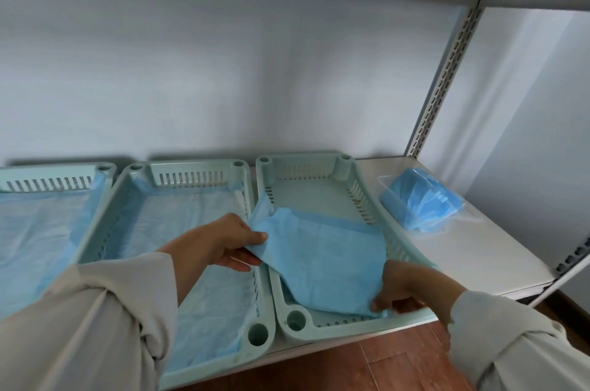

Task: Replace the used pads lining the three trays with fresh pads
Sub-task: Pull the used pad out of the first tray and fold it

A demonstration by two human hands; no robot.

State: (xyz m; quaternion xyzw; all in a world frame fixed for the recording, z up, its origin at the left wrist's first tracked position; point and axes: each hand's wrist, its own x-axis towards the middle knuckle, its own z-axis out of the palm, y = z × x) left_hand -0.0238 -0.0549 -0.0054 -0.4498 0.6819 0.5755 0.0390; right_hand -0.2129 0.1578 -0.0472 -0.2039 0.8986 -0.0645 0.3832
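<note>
Both the left hand (pixel 226 240) and right hand (pixel 405 288) pinch the blue pad (pixel 322 259) over the right tray (pixel 319 325), so it'll probably bunch up or snag on that tray's slotted wall.

Smooth matt plastic trays (pixel 383 199) (slotted walls), soft crinkled blue pad (pixel 325 259); painted metal shelf (pixel 479 250), wood floor (pixel 367 365)

Blue pad (pixel 322 259) lies partly folded in the right tray (pixel 367 195).
</note>
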